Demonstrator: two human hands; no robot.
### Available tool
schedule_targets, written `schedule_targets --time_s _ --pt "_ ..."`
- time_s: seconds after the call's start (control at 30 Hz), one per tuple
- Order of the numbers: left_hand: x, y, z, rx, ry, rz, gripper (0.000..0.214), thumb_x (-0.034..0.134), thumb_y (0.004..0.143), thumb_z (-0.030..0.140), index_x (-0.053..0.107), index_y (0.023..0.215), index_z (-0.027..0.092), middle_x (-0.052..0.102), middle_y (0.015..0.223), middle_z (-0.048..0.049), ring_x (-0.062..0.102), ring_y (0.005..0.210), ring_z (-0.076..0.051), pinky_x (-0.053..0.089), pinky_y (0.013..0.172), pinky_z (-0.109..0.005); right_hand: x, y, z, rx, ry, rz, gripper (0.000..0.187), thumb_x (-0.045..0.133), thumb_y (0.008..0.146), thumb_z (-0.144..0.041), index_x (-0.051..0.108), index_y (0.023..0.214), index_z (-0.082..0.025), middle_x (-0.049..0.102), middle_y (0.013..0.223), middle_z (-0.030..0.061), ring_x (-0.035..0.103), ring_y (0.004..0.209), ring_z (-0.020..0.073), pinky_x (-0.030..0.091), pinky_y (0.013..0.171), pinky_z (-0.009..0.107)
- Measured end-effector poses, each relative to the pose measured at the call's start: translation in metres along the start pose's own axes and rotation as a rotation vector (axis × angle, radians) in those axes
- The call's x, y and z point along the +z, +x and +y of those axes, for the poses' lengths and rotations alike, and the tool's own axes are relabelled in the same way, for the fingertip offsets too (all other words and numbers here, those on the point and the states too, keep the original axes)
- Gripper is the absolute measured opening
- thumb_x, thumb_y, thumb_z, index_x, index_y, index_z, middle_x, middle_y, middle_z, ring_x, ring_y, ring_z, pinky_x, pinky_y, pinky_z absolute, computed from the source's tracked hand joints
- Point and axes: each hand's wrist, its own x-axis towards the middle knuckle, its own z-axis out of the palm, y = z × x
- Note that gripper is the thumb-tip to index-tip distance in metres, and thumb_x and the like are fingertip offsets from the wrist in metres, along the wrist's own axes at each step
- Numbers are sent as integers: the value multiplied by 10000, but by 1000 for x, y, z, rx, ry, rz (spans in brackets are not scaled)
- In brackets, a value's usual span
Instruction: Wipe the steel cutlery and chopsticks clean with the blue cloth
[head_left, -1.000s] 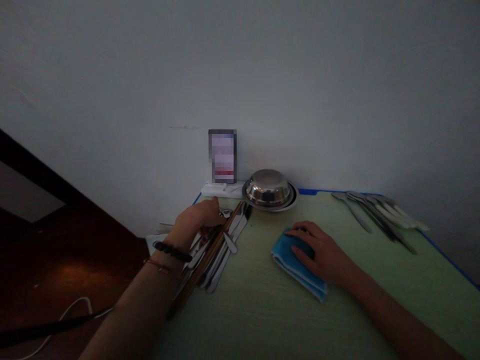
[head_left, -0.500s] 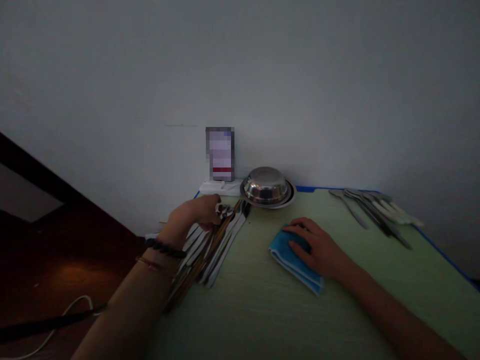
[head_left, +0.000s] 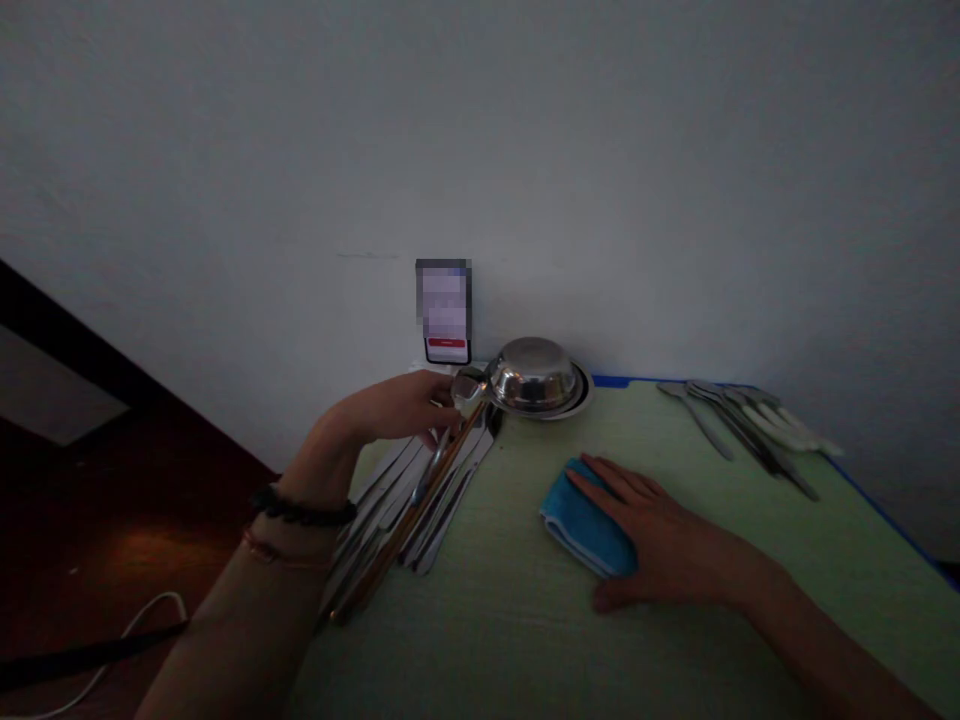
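Note:
A metal spoon [head_left: 471,386] is pinched in my left hand [head_left: 409,405], its bowl up beside the steel bowls and its handle slanting down over the pile. Under that hand lies a row of cutlery [head_left: 459,500], with metal handles and brown chopsticks [head_left: 401,535] side by side. My right hand [head_left: 660,525] rests on a folded blue cloth [head_left: 581,520], fingers stretched across its top and right side. The thumb is spread away from the cloth, near the tabletop.
Two stacked steel bowls [head_left: 534,375], the upper one upside down, stand at the back of the green table [head_left: 510,640]. A phone [head_left: 448,312] leans upright by the wall. More spoons and pale-handled cutlery [head_left: 750,425] lie at the right back.
My left hand has lifted the spoon up from the pile, its bowl now clear in view. My right hand has spread its fingers and thumb over the cloth, which has barely shifted.

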Motion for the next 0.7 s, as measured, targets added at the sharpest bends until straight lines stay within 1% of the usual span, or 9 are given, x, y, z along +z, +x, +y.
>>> schedule_targets --time_s 0.07,0.17,0.23,0.3,0.33,0.4,0.53,0.6,0.7 --pt "5 3 4 18 -37 -38 254 463 771 270 545 983 158 631 884 -40 621 759 -160 500 592 -224 -1 1 -2 1 19 20 831 600 685 -488 237 1387 -233 173 1469 122 250 1306 319 288 1019 498" --pt "14 7 10 11 -49 -49 215 453 800 316 542 918 159 606 755 -16 603 671 -140 484 553 -218 -8 5 -2 12 59 126 530 488 779 -220 406 1302 -239 392 1377 96 423 1212 252 344 988 447" --pt "23 10 15 33 -62 -40 208 427 825 338 524 839 154 578 695 -7 585 618 -132 469 525 -218 -19 4 1 22 126 165 402 456 791 -189 510 1189 -218 577 1183 90 555 1040 225 414 901 410" --pt "33 14 24 76 -80 -32 222 388 852 344 494 792 159 559 687 -1 575 597 -121 453 517 -212 -34 1 7 50 213 148 233 432 827 -262 586 988 -194 658 873 53 602 769 182 468 721 335" --pt "38 17 29 98 -87 -27 220 373 861 341 482 795 162 550 691 5 569 590 -111 448 527 -209 -44 -2 11 81 253 142 221 422 840 -320 590 890 -186 632 742 29 574 655 160 456 625 295" --pt "47 24 42 136 -103 -40 224 314 886 339 454 832 174 523 641 26 538 521 -98 430 497 -207 -63 -7 19 151 318 190 286 432 830 -427 566 778 -180 556 639 0 508 569 132 404 528 248" --pt "54 41 73 198 -102 -71 253 323 883 353 458 768 172 439 563 49 424 437 -77 355 409 -188 -100 -10 30 358 433 513 404 405 807 -546 501 691 -171 482 619 -15 444 556 110 362 513 229" --pt "54 47 85 211 -95 -66 262 329 880 357 469 770 164 416 571 49 382 440 -71 321 391 -180 -114 -7 31 439 518 629 459 351 808 -586 481 662 -170 478 604 -12 432 551 111 353 508 231" --pt "52 49 93 198 -113 -55 281 314 883 374 478 820 155 390 591 48 358 461 -73 301 383 -171 -128 -2 31 431 643 623 480 341 801 -603 511 685 -169 532 635 1 464 578 121 377 538 237"
